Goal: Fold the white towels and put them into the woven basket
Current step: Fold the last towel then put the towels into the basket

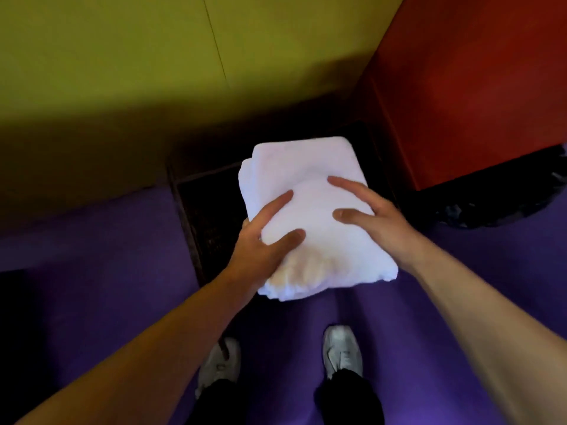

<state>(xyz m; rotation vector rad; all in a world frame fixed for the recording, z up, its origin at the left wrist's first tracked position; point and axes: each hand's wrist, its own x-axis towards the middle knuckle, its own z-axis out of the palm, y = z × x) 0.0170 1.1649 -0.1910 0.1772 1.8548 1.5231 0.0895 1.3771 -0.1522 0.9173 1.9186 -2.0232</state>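
Over the dark woven basket [196, 210] on purple floor: left hand [264, 240] gripping the near-left edge of the folded white towel [306, 185], thumb on top, fingers beneath; right hand [365, 216] clasping its right side, fingers spread across the top; red wall [466, 87] right.

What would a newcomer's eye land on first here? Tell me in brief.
The folded white towel at centre, held from both sides by the left hand and right hand above the dark woven basket. Then the purple floor below, with a red block at upper right.
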